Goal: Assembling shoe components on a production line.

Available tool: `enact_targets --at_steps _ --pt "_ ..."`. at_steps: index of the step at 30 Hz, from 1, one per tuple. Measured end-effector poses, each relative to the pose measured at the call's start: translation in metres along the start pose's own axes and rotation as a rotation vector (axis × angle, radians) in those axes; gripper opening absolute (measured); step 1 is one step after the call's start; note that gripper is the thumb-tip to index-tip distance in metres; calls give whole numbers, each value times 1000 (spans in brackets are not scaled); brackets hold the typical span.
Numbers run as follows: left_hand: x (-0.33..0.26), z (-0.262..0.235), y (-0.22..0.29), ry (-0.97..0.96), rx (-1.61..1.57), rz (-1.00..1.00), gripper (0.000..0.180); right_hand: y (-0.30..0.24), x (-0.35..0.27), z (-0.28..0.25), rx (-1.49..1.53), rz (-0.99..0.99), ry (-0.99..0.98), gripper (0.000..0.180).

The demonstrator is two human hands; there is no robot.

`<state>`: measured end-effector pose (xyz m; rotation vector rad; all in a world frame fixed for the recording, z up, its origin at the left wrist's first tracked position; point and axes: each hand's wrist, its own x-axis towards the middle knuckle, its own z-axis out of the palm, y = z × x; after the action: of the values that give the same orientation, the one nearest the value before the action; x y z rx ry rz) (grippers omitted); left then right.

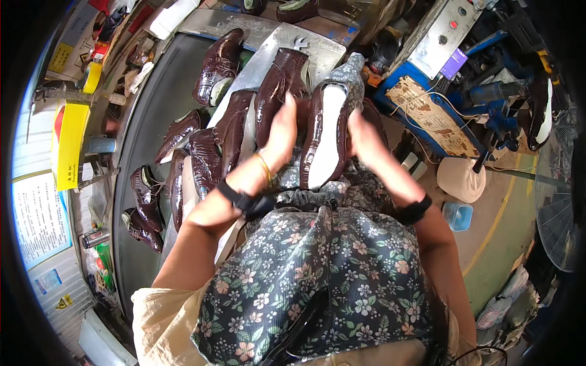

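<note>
A glossy dark-brown lace-up shoe (326, 131) with a white sole lies sole up in front of me, with floral cloth (348, 72) at its far end. My left hand (279, 137) is at its left side, thumb pointing away from me, overlapping another brown shoe (278, 79). The left fingers are mostly hidden, so its grip is unclear. Along the right side of the upturned shoe is my right hand (368, 137), smeared by motion; whether it grips the shoe does not show. Behind the right hand, part of another brown shoe (375, 119) is visible.
Several brown shoes lie on a dark belt (143, 110) and a metal plate (323, 46) to the left and ahead. A blue machine (421, 110) with a button panel (448, 30) stands at right. Nearby are a white jug (462, 180), a blue container (456, 216) and a fan (558, 213).
</note>
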<state>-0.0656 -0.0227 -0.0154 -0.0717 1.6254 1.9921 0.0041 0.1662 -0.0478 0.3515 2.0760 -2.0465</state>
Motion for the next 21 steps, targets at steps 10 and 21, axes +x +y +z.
enact_targets --at_steps 10,21 --pt "47 30 26 207 1477 523 38 -74 63 20 -1050 -342 417 30" --pt "-74 -6 -25 -224 -38 -3 95 -85 45 -2 154 -347 -276 61"
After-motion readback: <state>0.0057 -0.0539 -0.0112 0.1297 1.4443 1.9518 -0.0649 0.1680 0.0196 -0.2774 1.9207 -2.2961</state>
